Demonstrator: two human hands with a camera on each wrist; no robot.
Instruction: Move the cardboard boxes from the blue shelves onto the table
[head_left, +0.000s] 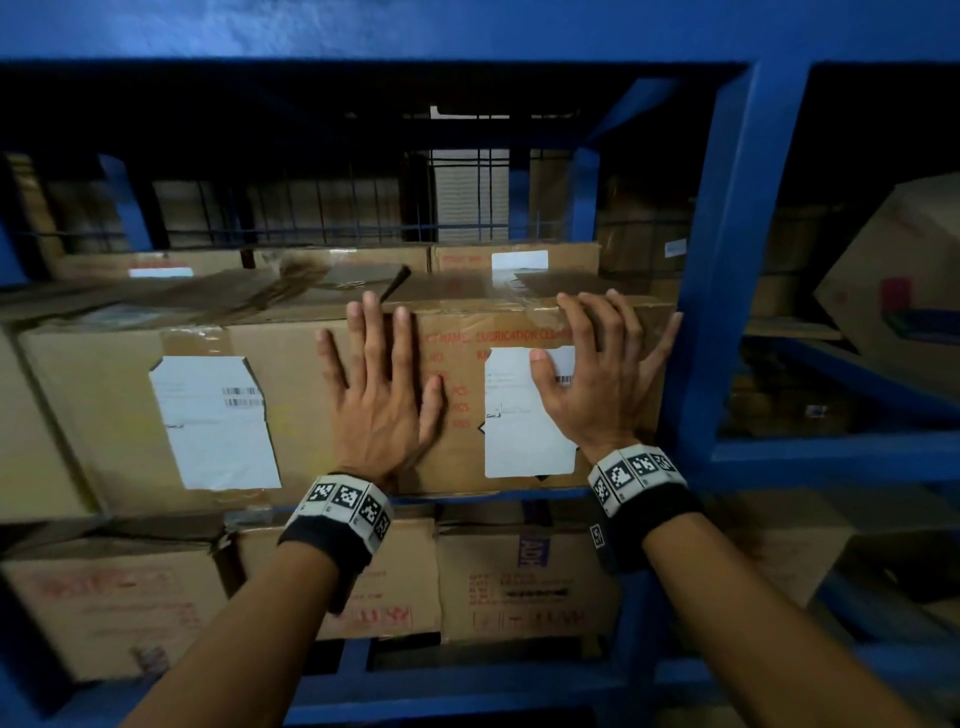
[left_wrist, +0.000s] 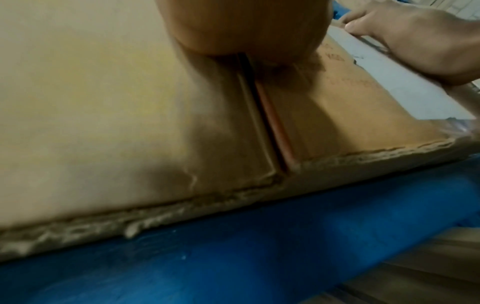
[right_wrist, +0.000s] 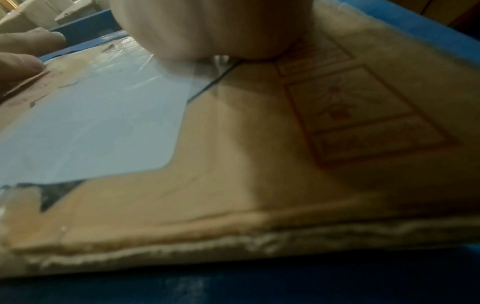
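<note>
A cardboard box (head_left: 457, 452) with red print and a white label (head_left: 524, 431) stands at the right end of the blue shelf (head_left: 498, 496), tight against the upright (head_left: 727, 260). My left hand (head_left: 382, 395) lies flat with fingers spread across the seam (left_wrist: 270, 123) between this box and the box to its left (head_left: 104, 405). My right hand (head_left: 597, 374) rests on the front face, partly over the label (right_wrist: 91, 127). Its fingertips (head_left: 587, 304) reach the top edge and its little finger lies near the right edge. Both wrist views show only the heel of a palm pressed on cardboard (right_wrist: 259, 174).
More boxes stand behind on the same shelf (head_left: 514, 257), and opened flaps (head_left: 311, 283) lie on the left box. The lower shelf holds several boxes (head_left: 519, 582). A tilted box (head_left: 904, 291) sits in the bay to the right. The blue rail (left_wrist: 259, 246) runs under the boxes.
</note>
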